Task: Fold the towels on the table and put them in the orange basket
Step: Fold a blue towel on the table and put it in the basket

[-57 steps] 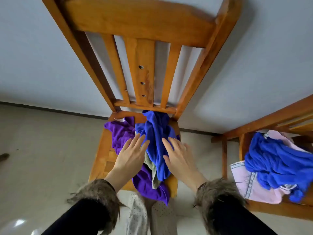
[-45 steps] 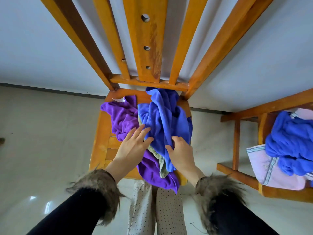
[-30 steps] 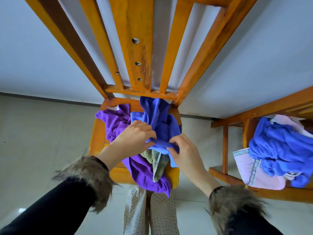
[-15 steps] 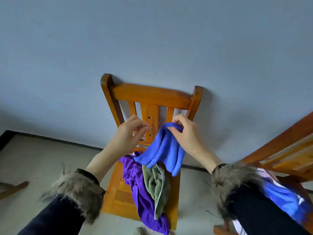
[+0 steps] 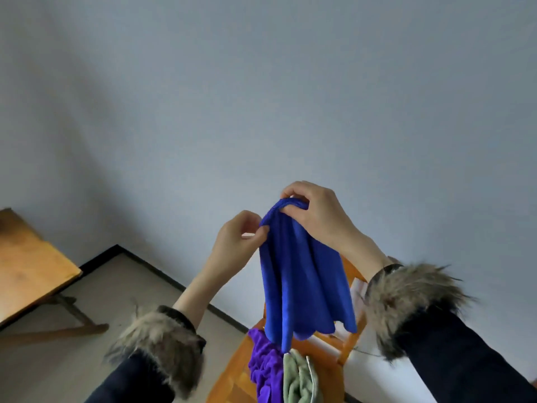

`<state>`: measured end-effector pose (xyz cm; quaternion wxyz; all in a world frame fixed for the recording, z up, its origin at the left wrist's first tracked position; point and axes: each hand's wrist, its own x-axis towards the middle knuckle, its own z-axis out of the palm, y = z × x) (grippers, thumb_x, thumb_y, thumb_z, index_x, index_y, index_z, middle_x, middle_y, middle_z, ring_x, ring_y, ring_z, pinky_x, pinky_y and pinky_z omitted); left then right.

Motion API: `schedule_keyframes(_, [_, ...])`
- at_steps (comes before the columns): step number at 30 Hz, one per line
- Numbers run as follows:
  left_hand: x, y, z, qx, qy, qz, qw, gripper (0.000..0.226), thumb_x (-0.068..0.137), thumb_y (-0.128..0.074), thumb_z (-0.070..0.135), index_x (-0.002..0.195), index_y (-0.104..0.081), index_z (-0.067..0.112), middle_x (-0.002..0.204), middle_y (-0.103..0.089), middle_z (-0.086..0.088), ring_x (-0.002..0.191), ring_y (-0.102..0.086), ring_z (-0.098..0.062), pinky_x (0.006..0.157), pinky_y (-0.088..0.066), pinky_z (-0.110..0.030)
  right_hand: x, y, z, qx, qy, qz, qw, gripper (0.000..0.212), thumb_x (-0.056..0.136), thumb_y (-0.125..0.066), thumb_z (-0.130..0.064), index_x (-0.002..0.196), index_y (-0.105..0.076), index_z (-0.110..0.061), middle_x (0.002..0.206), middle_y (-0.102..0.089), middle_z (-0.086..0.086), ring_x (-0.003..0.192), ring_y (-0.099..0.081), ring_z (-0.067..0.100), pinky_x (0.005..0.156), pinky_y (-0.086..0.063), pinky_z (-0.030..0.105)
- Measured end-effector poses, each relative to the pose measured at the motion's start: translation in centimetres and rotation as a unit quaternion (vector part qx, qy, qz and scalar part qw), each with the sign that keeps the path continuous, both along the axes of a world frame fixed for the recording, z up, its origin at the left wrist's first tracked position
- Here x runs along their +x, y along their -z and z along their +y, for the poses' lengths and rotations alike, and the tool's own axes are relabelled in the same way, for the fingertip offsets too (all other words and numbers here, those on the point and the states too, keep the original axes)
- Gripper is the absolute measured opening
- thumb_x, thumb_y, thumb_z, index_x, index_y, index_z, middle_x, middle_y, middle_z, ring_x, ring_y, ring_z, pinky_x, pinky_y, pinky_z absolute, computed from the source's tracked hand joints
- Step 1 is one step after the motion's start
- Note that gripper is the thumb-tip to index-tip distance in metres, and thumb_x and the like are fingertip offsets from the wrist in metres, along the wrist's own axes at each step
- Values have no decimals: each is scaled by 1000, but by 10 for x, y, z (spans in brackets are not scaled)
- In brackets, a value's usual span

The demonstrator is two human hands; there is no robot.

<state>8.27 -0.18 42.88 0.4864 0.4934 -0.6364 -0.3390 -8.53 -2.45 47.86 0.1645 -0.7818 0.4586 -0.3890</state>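
Observation:
A blue towel [image 5: 302,280] hangs in the air in front of me, bunched at its top edge. My right hand [image 5: 316,216] pinches the top of it. My left hand [image 5: 238,242] pinches its upper left edge just beside the right hand. Below the towel, a purple towel [image 5: 266,370] and a grey-green towel [image 5: 297,379] lie crumpled on the seat of a wooden chair [image 5: 229,379]. No orange basket is in view.
A wooden table [image 5: 26,266] with thin legs stands at the left. A pale wall fills the upper view, meeting the tiled floor [image 5: 101,298] at a dark skirting line. Both my sleeves have fur cuffs.
Both hands took hold of the blue towel on the chair and lifted it up off the pile. My view has tilted upward and to the left, bringing the table into sight.

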Motion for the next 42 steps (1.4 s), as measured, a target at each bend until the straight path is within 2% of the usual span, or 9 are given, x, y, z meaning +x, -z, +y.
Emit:
schedule_keyframes(6, [122,-32,29,80,-9,5,997,10,87,-64,20,82,-59,13,81,-62,0,77,-58,-14,78,-46,-33,99,-13,-2,24,-52,3,998,11,83,-66,-31,78,-59,-26,74,-61,-15,74,-57,3,72,-49,25])
schedule_keyframes(10, [215,-54,57,46,-97,-76,991,9,85,-66,24,84,-62,17,77,-64,0,70,-58,-14,71,-47,-31,190,-22,2,11,-80,35,996,25,82,-64,-44,68,-50,-29,67,-57,-13,67,-54,8,65,-45,27])
schedule_keyframes(14, [308,-67,89,-12,-209,-152,966,12,84,-65,23,76,-57,26,77,-61,10,71,-54,-5,62,-40,-12,291,-19,8,12,-79,62,995,43,80,-60,-56,63,-45,-19,59,-51,-8,59,-47,14,55,-35,27])
schedule_keyframes(18, [396,-74,114,-34,-281,-180,942,18,84,-66,16,74,-54,25,80,-57,10,71,-49,-3,62,-37,-9,383,-3,14,72,-125,30,989,43,83,-66,-43,56,-40,-21,57,-45,-7,56,-40,11,53,-30,25])
schedule_keyframes(25, [532,-59,159,-23,-413,-184,892,12,85,-63,9,79,-56,17,86,-58,0,72,-48,-8,66,-37,-13,499,12,2,192,-240,-54,950,18,83,-70,-22,74,-60,-10,74,-59,2,68,-50,15,60,-40,21])
schedule_keyframes(29, [597,-42,176,4,-471,-185,863,10,85,-66,12,81,-58,17,79,-57,0,72,-48,-13,66,-38,-23,559,21,-15,226,-300,-7,927,15,81,-72,-19,78,-60,-11,81,-63,5,73,-54,15,64,-42,24])
schedule_keyframes(35, [670,-18,165,56,-522,-200,827,12,81,-70,12,79,-60,17,79,-56,-1,72,-49,-14,65,-36,-16,644,40,-54,250,-381,67,888,19,79,-73,-29,73,-58,-19,68,-59,-10,63,-52,3,60,-38,17])
schedule_keyframes(38, [700,-2,154,129,-537,-205,808,13,78,-73,15,76,-61,17,72,-55,2,67,-49,-10,57,-35,-7,677,50,-75,234,-400,91,882,18,84,-66,-30,71,-58,-21,66,-55,-12,61,-49,1,59,-37,14])
schedule_keyframes(42, [728,25,138,237,-518,-218,793,15,78,-73,18,72,-59,18,66,-53,5,62,-47,-7,52,-35,-10,718,60,-107,204,-403,122,884,11,85,-61,-19,75,-58,-24,74,-60,-8,71,-54,8,64,-41,17])
